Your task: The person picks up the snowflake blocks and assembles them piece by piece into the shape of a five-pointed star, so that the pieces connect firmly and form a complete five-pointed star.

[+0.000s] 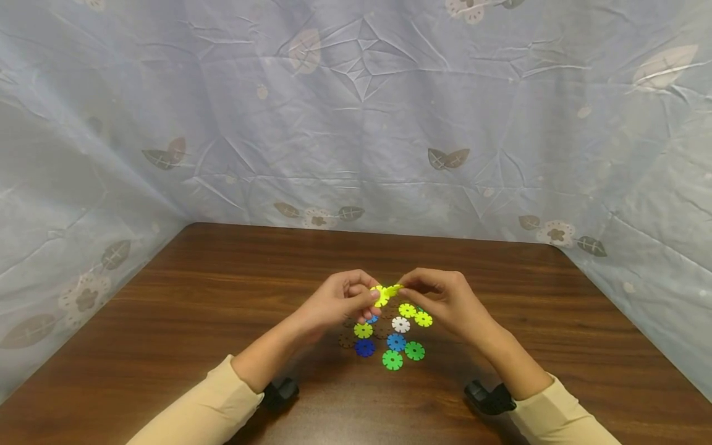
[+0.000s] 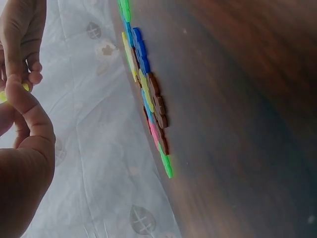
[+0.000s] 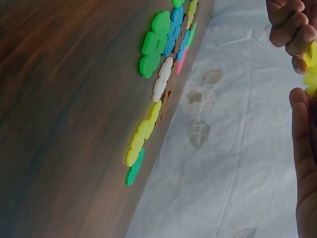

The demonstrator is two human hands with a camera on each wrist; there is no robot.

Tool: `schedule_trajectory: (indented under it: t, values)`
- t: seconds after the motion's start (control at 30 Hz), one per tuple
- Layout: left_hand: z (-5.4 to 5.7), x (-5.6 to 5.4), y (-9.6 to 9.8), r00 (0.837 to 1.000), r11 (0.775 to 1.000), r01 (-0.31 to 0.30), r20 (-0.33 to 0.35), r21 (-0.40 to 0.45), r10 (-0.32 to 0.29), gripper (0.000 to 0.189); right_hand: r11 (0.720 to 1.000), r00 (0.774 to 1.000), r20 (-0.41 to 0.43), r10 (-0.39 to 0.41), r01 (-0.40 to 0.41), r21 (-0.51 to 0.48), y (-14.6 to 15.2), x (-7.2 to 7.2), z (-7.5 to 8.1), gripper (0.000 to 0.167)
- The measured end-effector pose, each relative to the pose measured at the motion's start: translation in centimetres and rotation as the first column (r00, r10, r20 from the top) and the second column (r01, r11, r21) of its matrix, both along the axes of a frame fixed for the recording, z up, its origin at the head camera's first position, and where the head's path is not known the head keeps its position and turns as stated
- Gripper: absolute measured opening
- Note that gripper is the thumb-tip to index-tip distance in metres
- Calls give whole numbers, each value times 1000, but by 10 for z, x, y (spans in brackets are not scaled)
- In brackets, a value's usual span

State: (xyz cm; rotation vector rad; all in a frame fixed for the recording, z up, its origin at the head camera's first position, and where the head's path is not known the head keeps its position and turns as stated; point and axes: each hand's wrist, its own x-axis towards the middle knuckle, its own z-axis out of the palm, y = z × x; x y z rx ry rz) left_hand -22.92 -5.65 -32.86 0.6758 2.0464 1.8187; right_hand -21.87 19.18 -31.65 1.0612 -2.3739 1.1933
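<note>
- In the head view, I read the full layout: two yellow notched discs [image 1: 384, 296] held above the table [image 1: 233, 278], between both hands, with loose discs on the tabletop below.
- In both wrist views, I see the loose discs edge-on, as a thin row. These views show me a pink disc [image 2: 154, 134] that I cannot make out from the head.
- The right wrist view gives me a teal-green disc [image 3: 134, 167] beside a yellow pair; from the head it is mostly covered.
- Discs: flat, round, slotted at the rim, plastic in appearance. I identify a white disc [image 1: 400, 324] and a dark blue disc [image 1: 364, 348].
- Table: smooth, dark wood grain. Backdrop: creased pale fabric [image 1: 334, 123] printed with leaves.
- Left hand [image 1: 342, 301]: thumb and forefinger pinch one held disc; gap narrow.
- Right hand [image 1: 445, 300]: thumb and fingertips pinch the other, tilted disc; gap narrow.
- Held discs meet at their edges; I cannot tell whether the slots interlock.
</note>
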Motion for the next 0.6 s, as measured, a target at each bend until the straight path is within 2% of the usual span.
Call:
schedule_trajectory:
  t: [0.37,0.6]
  values:
    - [1,2,1,1000,1000,21,-1,22,-21,28,997,991,-115,68,-70,-15,-2,-2,-2,19]
    - [1,3,1,1000,1000,14,-1,23,-13,24,997,992,-107,66,-69,-25,-4,-1,-1,18]
